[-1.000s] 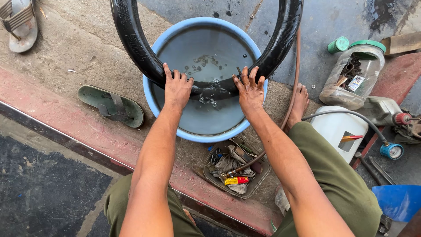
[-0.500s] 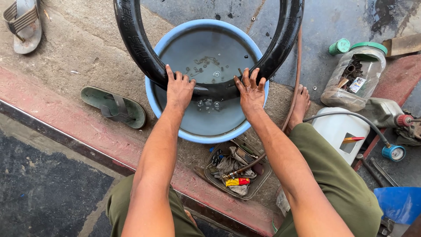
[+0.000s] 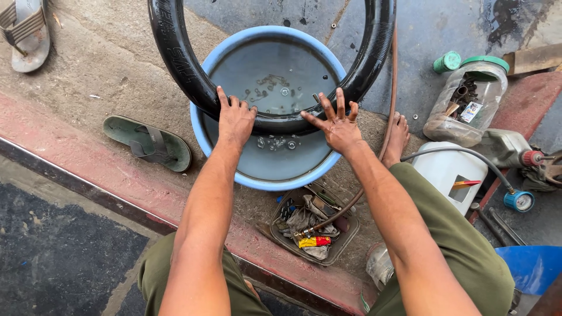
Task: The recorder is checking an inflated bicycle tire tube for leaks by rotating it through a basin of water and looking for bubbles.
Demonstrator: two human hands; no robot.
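Note:
A black rubber inner tube (image 3: 181, 64) stands across a blue basin (image 3: 202, 137) of water, its lowest part dipped in. My left hand (image 3: 234, 117) presses on the tube's lower left part, fingers laid over it. My right hand (image 3: 336, 124) rests on the tube's lower right part with fingers spread. Small bubbles show in the water just below the tube between my hands.
A green sandal (image 3: 149, 142) lies left of the basin, another sandal (image 3: 29, 35) at the top left. A tray of tools and rags (image 3: 310, 225) sits below the basin. To the right are a plastic jar (image 3: 465, 102), a white canister (image 3: 448, 172), a hose with a gauge (image 3: 518, 201), and my bare foot (image 3: 398, 137).
My right hand's fingers have spread and lifted slightly on the tube. The left hand keeps pressing in the same place. The bubbles stay below the tube.

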